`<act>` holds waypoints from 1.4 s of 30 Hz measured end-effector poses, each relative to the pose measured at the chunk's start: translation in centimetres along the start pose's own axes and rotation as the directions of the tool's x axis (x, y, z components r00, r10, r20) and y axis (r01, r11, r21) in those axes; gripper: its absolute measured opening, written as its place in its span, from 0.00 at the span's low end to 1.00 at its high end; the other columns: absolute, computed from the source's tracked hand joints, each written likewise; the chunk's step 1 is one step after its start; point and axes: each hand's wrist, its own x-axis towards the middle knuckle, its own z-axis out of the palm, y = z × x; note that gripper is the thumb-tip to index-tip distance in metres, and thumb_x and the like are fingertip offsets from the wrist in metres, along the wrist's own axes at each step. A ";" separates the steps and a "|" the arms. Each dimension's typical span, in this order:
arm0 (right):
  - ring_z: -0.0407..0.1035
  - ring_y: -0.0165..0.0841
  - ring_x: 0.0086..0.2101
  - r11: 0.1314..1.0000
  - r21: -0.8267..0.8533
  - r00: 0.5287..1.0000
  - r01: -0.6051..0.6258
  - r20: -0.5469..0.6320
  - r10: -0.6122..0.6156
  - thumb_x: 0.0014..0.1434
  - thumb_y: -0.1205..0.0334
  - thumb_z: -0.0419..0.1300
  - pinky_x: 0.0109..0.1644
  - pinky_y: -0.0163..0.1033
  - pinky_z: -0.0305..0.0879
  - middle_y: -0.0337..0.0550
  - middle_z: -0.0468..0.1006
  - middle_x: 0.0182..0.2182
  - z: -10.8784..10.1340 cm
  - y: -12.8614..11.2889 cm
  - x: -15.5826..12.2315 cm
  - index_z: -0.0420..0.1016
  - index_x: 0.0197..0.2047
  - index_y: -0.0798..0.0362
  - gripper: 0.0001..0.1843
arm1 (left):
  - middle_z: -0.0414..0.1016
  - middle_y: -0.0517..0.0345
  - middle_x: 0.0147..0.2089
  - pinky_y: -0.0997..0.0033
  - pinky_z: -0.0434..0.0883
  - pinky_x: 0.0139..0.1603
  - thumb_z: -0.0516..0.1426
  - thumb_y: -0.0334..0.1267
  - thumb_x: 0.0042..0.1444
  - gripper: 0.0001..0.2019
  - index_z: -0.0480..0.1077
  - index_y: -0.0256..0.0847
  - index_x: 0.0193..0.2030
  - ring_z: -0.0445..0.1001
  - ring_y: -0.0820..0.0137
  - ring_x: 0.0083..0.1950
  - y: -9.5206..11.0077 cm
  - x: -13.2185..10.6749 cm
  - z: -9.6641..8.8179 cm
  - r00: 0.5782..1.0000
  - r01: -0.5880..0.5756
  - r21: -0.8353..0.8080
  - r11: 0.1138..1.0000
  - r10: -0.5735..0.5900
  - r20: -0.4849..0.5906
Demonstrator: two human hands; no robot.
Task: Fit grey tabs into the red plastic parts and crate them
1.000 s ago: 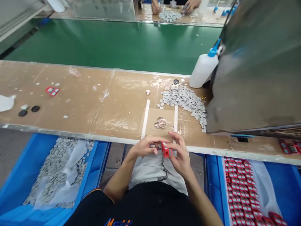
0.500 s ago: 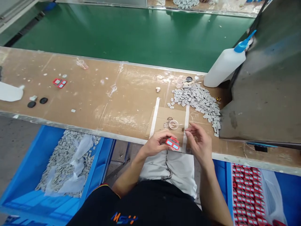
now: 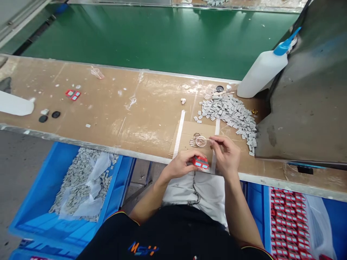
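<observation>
My left hand (image 3: 183,164) is closed around a small red toy car (image 3: 200,162) with pale blue windows, near the table's front edge. Between the fingertips of my right hand (image 3: 227,154) is the end of a thin pale stick (image 3: 208,139). Its other end reaches into a small clear round cup (image 3: 201,141), which sits on a cardboard piece (image 3: 187,127) held down by white tape strips. Several brownish round discs lie against the cup. Beyond my right hand spreads a pile of small grey rectangular pieces (image 3: 230,110).
A white bottle with a blue nozzle (image 3: 262,74) leans by a dark metal panel (image 3: 306,90). Behind the table runs a green belt (image 3: 151,39). Another red toy car (image 3: 73,95) lies left. Blue bins (image 3: 114,191) of grey pieces and red cars (image 3: 288,220) stand below.
My right hand has moved left towards the cup and now grips the stick. My left hand still holds the red toy car, now tilted slightly differently. The view has shifted a little.
</observation>
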 end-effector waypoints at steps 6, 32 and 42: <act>0.81 0.38 0.39 0.956 0.226 0.982 -0.185 0.001 0.190 0.61 0.54 0.65 0.44 0.44 0.77 0.46 0.86 0.37 1.0 0.9 -0.9 0.80 0.37 0.51 0.09 | 0.80 0.48 0.46 0.69 0.77 0.46 0.64 0.37 0.59 0.13 0.74 0.36 0.50 0.79 0.66 0.44 0.1 -0.2 0.6 0.996 0.066 0.056 0.996 -0.062 -0.068; 0.83 0.35 0.37 0.979 0.156 0.991 -0.128 -0.010 0.131 0.63 0.63 0.66 0.41 0.37 0.80 0.41 0.87 0.36 -2.2 -1.1 -5.8 0.80 0.40 0.49 0.02 | 0.81 0.52 0.39 0.71 0.75 0.41 0.62 0.44 0.64 0.12 0.75 0.37 0.46 0.80 0.67 0.39 0.4 -0.1 1.6 0.968 -0.133 0.470 0.872 0.217 -0.128; 0.82 0.36 0.36 1.000 -0.004 1.000 -0.002 -0.022 0.001 0.63 0.63 0.65 0.42 0.40 0.80 0.40 0.86 0.35 -2.3 -1.9 -5.6 0.80 0.40 0.48 0.02 | 0.81 0.51 0.40 0.69 0.76 0.43 0.62 0.44 0.64 0.12 0.75 0.37 0.46 0.80 0.66 0.40 0.5 0.0 1.5 0.973 -0.126 0.445 0.886 0.198 -0.119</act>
